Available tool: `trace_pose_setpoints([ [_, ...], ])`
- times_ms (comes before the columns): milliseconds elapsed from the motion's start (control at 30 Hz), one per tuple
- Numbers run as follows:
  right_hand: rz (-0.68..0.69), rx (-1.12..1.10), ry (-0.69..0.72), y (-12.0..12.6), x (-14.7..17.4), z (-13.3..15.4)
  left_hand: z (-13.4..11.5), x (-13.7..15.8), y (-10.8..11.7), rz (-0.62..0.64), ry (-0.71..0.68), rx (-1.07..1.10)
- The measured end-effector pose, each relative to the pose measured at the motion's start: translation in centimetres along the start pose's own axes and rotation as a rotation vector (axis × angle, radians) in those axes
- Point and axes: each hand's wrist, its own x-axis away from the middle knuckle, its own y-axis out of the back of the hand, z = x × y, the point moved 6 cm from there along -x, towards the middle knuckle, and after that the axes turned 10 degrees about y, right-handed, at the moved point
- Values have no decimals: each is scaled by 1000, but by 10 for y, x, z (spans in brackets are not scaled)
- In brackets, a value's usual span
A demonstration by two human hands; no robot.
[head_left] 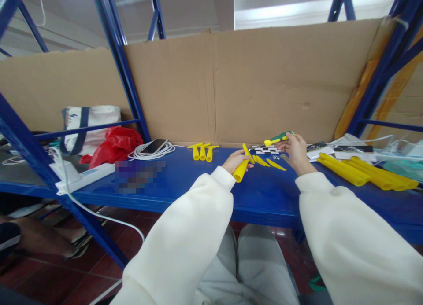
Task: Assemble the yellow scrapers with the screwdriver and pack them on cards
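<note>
My left hand (235, 160) is closed around a yellow tube (241, 171) that has a flat yellow piece across its far end. In my right hand (296, 152) is a screwdriver (277, 138) with a green and yellow handle, its shaft pointing left toward the yellow piece. Whether the tip touches it I cannot tell. Thin yellow blades (276, 165) lie on the blue shelf just beyond and between my hands, near a black-and-white checkered strip (267, 150). To the left stand three yellow T-shaped assemblies (202, 152) in a row.
Several loose yellow tubes (376, 175) and small boxes (317, 150) lie at the right. Leftward are a phone (153, 146) on a coiled white cable (137, 152), a red plastic bag (114, 144) and a white power strip (90, 176). Cardboard (264, 80) walls the back; blue posts (120, 63) frame the shelf.
</note>
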Motion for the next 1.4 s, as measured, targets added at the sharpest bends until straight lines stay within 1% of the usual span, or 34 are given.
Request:
trace_pose_setpoints([
  [633,-6,31,2,3,-1,-1,0,-1,-1,22,-13,16],
  [1400,-49,29,-28,4,1,1,-2,-2,-3,76,-21,22],
])
